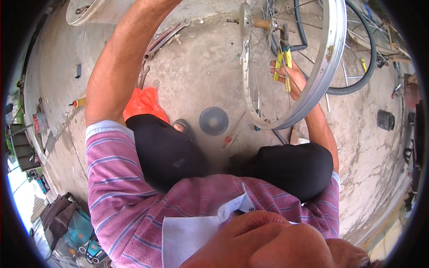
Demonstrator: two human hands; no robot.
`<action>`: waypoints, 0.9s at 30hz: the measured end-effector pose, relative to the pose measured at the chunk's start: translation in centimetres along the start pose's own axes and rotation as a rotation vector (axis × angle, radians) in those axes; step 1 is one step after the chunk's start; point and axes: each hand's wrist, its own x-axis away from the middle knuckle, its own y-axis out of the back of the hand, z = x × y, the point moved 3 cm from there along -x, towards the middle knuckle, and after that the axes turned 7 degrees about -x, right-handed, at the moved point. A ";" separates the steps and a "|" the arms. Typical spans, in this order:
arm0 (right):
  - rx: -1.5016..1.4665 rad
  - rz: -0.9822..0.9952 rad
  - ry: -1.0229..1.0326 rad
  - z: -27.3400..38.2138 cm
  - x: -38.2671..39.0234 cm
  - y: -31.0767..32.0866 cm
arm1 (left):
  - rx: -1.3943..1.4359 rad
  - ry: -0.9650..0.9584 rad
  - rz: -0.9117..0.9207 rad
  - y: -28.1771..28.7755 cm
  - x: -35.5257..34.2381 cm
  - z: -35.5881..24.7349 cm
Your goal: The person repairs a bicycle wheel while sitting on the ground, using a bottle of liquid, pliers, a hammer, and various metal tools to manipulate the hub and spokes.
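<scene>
My feed loses the left hand past the top edge, so I cannot tell its state. The right hand [296,77], seen through spokes, grips yellow-handled pliers [278,64]; I can't make out what their jaws bite. Around that hand stands the bicycle wheel [325,64], silver-rimmed, rust-stained, brown-hubbed, its top cut off.

bright | white glare at lower-left rim | floor [192,67] softly lit, faint shadows | fisheye bending, black corners
</scene>
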 end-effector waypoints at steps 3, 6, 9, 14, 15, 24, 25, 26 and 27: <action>0.188 -0.005 0.075 0.7 0.5 0.8 | -0.047 0.229 0.237 -1.1 5.5 6.8; 0.104 0.005 -0.004 1.9 1.6 0.3 | -0.274 0.217 0.319 -0.1 12.5 9.8; 0.050 -0.045 -0.071 2.5 2.2 0.8 | -0.237 0.390 0.342 0.9 20.2 13.6; 0.033 0.026 -0.098 3.1 2.0 2.4 | -0.112 0.830 0.583 0.2 34.0 16.1; -0.012 0.053 -0.104 2.8 1.7 2.6 | -0.126 0.857 0.567 -0.1 36.2 16.3; 0.013 0.078 -0.160 4.3 0.6 3.4 | -0.406 0.893 0.654 2.6 44.4 18.9; -0.005 0.073 -0.141 4.4 1.0 3.2 | -0.414 0.893 0.623 3.4 43.7 18.8; 0.011 0.027 -0.145 4.4 1.2 2.8 | -0.424 0.902 0.614 4.1 43.3 19.0; 0.000 -0.009 -0.136 4.2 1.2 2.8 | -0.425 0.886 0.539 5.0 42.7 19.3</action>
